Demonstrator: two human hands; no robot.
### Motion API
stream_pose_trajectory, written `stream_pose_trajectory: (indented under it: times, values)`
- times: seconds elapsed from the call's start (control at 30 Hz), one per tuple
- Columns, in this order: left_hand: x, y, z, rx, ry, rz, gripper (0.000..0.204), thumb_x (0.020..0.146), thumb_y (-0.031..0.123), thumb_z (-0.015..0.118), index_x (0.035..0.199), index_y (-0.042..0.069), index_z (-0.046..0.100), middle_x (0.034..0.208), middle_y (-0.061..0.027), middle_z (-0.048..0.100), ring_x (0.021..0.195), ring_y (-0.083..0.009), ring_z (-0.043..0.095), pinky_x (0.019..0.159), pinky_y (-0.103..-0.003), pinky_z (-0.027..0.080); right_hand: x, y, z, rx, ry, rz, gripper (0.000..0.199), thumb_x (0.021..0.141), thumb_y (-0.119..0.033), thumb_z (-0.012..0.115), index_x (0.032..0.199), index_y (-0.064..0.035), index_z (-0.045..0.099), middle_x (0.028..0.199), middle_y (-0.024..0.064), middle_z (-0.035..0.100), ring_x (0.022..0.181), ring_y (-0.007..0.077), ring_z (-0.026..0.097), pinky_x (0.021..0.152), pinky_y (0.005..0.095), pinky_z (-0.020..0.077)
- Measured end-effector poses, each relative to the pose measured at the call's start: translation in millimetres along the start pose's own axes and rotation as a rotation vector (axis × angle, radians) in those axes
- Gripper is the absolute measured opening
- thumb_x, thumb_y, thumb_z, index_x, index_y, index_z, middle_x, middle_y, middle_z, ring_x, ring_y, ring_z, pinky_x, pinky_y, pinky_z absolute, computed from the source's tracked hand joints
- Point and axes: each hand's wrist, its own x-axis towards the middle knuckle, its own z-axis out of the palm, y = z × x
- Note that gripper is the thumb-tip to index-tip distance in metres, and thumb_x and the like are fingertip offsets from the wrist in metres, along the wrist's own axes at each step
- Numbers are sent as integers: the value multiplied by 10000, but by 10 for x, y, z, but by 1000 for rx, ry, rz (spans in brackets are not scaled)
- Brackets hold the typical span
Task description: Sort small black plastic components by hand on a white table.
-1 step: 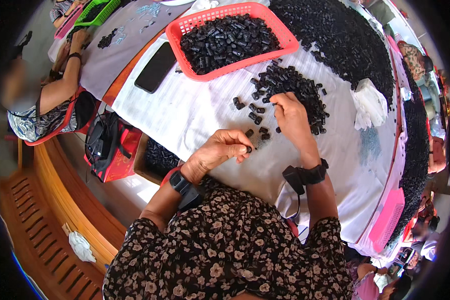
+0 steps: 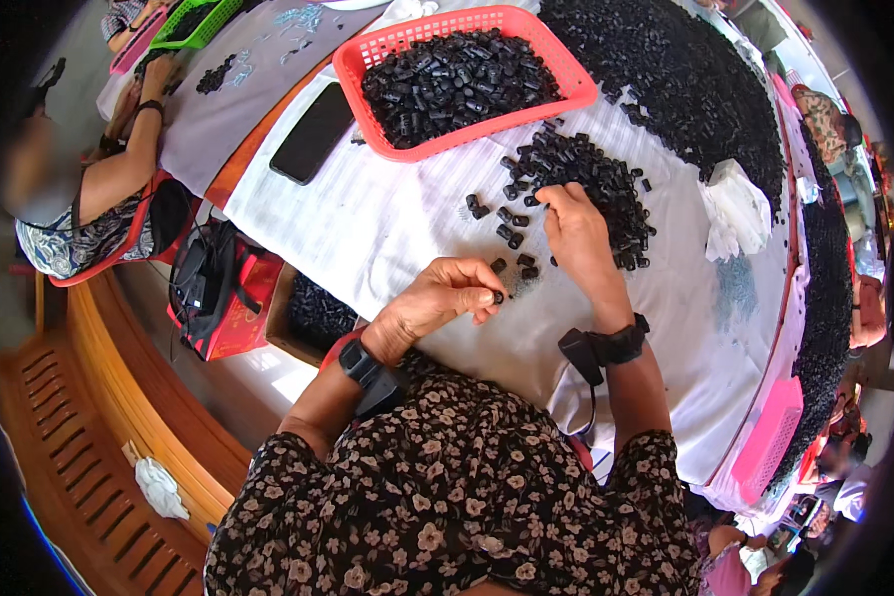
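Left hand point(image 2: 445, 298) grip pinches one small black part point(image 2: 498, 295); right hand point(image 2: 574, 233) grip, loosely curled, touches the black pile point(image 2: 591, 184) beyond. One red basket point(image 2: 368, 74) behind, white-clothed counter point(image 2: 387, 228).

- Dark short-sleeved top point(image 2: 457, 487), printed all over with small pale flowers.
- Left hand point(image 2: 445, 296) bare; black watch-like band point(image 2: 360, 363) on the wrist, with a wide black strap.
- Right hand point(image 2: 578, 230) bare; black wristband point(image 2: 618, 346) carrying a small black box point(image 2: 578, 356), thin cable hanging below.
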Motion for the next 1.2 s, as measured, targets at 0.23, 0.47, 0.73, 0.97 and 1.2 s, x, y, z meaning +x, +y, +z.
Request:
stream_pose_trajectory:
  times: [0.23, 0.47, 0.73, 0.97, 1.2]
  values:
    - [-1, -7, -13, 2, 29, -32, 149, 854, 96, 627, 954, -14, 621, 808, -54, 624, 671, -95, 575, 636, -224, 478, 23, -98, 3, 111, -85, 30, 209, 784, 20, 530, 976, -50, 572, 925, 169, 540, 789, 386, 573, 687, 441, 482]
    - [38, -18, -17, 7, -7, -30, 151, 859, 95, 620, 966, -11, 622, 830, -57, 628, 684, -99, 583, 645, -227, 483, -80, 92, -123, -372, -2, 49, 187, 760, 2, 542, 930, -60, 589, 891, 145, 484, 844, 334, 549, 712, 414, 499]
    - [17, -30, -17, 11, 8, -7, 181, 862, 122, 625, 983, -12, 613, 847, -66, 625, 723, -107, 589, 650, -232, 492, -161, 81, -115, -296, -22, -61, 256, 735, 9, 544, 975, -69, 589, 855, 120, 494, 837, 314, 547, 724, 401, 486]
    - [33, -64, -51, -22, -18, -18, 166, 867, 107, 616, 984, -10, 611, 870, -65, 623, 724, -113, 593, 653, -233, 495, -262, 126, -350, -202, -13, 60, 261, 766, 21, 551, 1012, -63, 571, 870, 139, 520, 816, 336, 558, 713, 418, 479]
    - [21, -53, -50, -3, 10, -19, 151, 873, 99, 607, 992, 7, 611, 865, -57, 627, 745, -113, 607, 652, -239, 501, -181, 222, -377, -123, 110, 79, 173, 765, 26, 564, 918, -52, 582, 841, 136, 532, 783, 346, 560, 675, 421, 478]
